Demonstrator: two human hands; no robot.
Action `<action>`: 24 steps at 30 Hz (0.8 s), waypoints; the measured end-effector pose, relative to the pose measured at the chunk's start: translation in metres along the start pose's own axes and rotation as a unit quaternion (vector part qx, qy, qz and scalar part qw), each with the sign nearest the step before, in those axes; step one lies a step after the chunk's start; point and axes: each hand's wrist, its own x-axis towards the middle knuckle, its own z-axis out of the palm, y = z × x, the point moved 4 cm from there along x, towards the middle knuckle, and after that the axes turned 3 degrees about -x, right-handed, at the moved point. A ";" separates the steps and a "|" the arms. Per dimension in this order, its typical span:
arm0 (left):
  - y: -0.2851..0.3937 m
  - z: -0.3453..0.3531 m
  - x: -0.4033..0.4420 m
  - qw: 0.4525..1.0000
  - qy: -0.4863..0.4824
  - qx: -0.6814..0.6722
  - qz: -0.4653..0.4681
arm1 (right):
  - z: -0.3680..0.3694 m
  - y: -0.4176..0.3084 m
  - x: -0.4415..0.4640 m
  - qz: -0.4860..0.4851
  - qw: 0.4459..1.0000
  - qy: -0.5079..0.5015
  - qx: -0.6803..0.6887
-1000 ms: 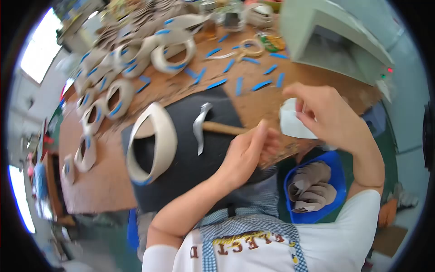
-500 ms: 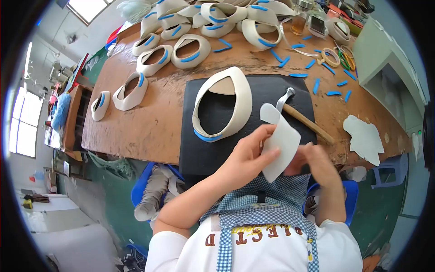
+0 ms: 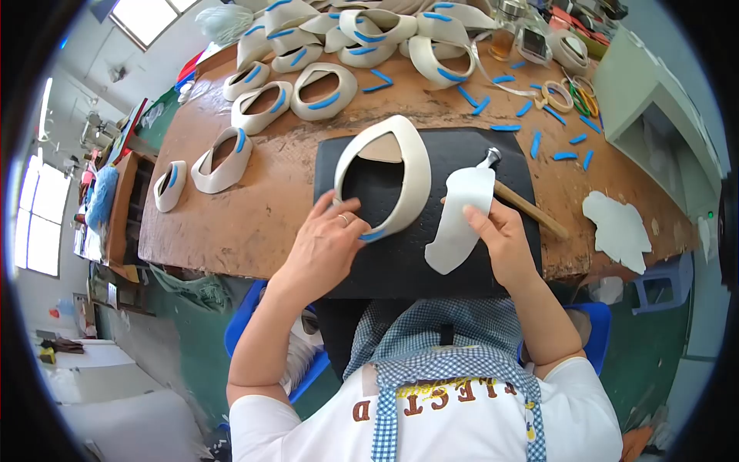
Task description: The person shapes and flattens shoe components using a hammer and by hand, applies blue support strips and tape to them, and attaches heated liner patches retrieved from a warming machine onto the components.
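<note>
My right hand [image 3: 504, 235] holds a curved white sheet piece [image 3: 460, 219], its thumb pressed on the face and the fingers behind. My left hand [image 3: 327, 242], with a ring on one finger, grips the lower left rim of a cream shoe upper [image 3: 416, 173]. Some of its fingers reach over the edge into the opening. The upper has a blue strip [image 3: 372, 235] at its near end, partly covered by the hand. Both lie over a black mat [image 3: 362, 269]. A hammer [image 3: 531, 209] with a wooden handle rests on the mat, partly behind the white piece.
Similar uppers [image 3: 325, 91] with blue strips line the left and pile up at the back. Loose blue strips [image 3: 536, 145], scissors [image 3: 585, 96], tape rolls [image 3: 556, 96] and a glass jar [image 3: 506, 31] lie rightward. White sheets [image 3: 616, 231] sit at the table's right edge.
My left hand has let go of the white piece and moved left onto the shoe upper. My right hand has come up over the mat and now holds the piece, flatter.
</note>
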 end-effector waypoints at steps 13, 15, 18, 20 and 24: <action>0.009 -0.027 0.025 0.778 0.199 -0.567 -0.183 | 0.054 -0.073 0.020 -0.304 0.944 0.074 -0.106; 0.010 -0.027 0.026 0.774 0.196 -0.576 -0.176 | 0.056 -0.077 0.022 -0.305 0.945 0.081 -0.091; 0.011 -0.025 0.028 0.775 0.201 -0.576 -0.165 | 0.059 -0.078 0.024 -0.306 0.944 0.090 -0.083; 0.012 -0.025 0.027 0.769 0.200 -0.583 -0.168 | 0.059 -0.078 0.025 -0.307 0.943 0.094 -0.084; 0.012 -0.023 0.026 0.766 0.201 -0.586 -0.169 | 0.060 -0.076 0.027 -0.312 0.941 0.099 -0.086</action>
